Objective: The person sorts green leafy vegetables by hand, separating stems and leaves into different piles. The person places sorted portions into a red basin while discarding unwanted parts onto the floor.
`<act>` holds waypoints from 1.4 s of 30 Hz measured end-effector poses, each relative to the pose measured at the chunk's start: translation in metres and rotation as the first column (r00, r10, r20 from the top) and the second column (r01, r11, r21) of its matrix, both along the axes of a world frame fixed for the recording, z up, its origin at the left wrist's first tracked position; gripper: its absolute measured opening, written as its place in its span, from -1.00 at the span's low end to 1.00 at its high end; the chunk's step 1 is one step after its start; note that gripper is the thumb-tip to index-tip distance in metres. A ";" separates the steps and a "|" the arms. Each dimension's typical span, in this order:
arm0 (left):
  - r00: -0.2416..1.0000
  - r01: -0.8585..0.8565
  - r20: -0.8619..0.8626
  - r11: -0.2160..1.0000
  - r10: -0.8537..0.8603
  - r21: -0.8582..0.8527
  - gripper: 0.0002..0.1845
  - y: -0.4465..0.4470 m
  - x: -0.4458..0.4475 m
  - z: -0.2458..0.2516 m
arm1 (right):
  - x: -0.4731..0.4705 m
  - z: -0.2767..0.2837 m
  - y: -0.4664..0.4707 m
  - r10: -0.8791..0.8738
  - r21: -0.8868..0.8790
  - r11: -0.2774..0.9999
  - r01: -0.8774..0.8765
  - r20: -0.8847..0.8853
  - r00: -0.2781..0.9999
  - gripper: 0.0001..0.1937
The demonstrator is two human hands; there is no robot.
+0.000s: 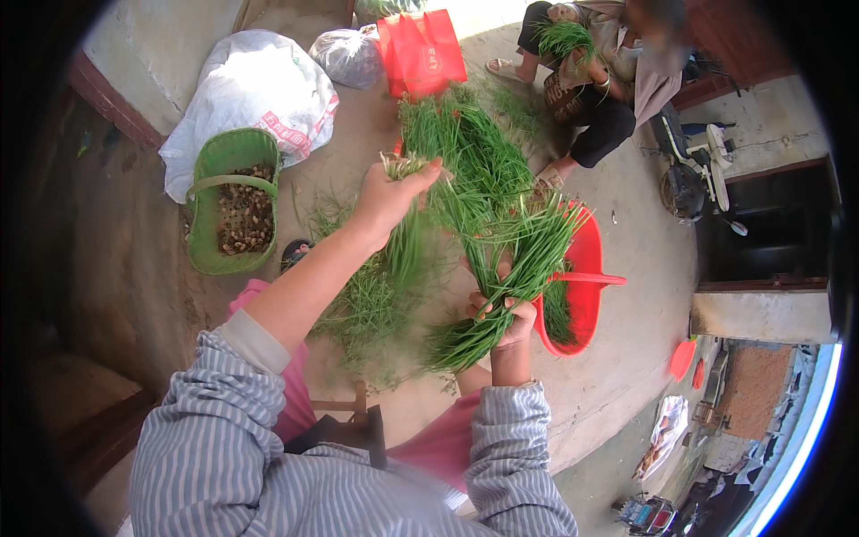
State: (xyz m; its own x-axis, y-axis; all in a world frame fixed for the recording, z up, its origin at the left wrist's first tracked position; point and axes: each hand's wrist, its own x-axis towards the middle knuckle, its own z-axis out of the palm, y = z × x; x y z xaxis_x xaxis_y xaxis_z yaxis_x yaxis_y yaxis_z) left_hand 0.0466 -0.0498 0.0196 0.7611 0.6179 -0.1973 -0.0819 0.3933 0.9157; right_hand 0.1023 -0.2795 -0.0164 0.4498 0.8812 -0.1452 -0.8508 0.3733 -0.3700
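In my left hand (388, 201) is a small bunch of long, thin chive-like greens (405, 252), gripped at the pale root ends. Its leaves hang down and are blurred. My right hand (513, 325) grips a thicker bunch of the same greens (537, 252) around the middle. Both ends of that bunch stick out past the fingers. Beyond my hands lies a large heap of greens (483, 154). Loose, finer green trimmings (362, 309) are scattered on the floor below my left forearm. Beside my right hand stands a red plastic basket (590, 319) with greens inside.
At left, a green basket (201, 235) holds small brown pieces, perhaps peanuts. Behind it are a white woven sack (248, 87), a plastic bag (347, 57) and a red carrier bag (419, 57). Another person (604, 127) sits opposite, holding greens. A scooter (698, 161) stands at right.
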 end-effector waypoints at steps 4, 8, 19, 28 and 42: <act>0.999 0.001 0.043 0.999 -0.003 0.035 -0.77 0.019 -0.002 0.003 | 0.003 -0.010 -0.008 0.041 -0.006 0.999 -0.041 -0.047 0.998 -0.51; 0.990 -0.127 -0.032 0.955 0.140 0.268 -0.70 0.041 -0.004 0.001 | 0.008 -0.008 -0.008 0.051 -0.077 0.996 -0.049 0.031 0.998 -0.50; 0.792 -0.555 0.143 0.603 0.593 0.573 -0.73 0.113 -0.037 0.005 | 0.028 -0.020 -0.044 -0.052 0.017 0.999 0.052 0.020 0.998 -0.49; 0.965 0.232 -0.193 0.928 -0.180 0.293 -0.75 0.069 -0.021 -0.013 | 0.037 -0.008 -0.051 -0.121 0.198 0.974 0.106 0.061 0.991 -0.54; 0.814 0.469 -0.008 0.664 -0.581 -0.582 -0.76 -0.041 0.007 -0.024 | 0.028 -0.011 -0.033 -0.033 0.277 0.961 0.002 0.109 0.994 -0.64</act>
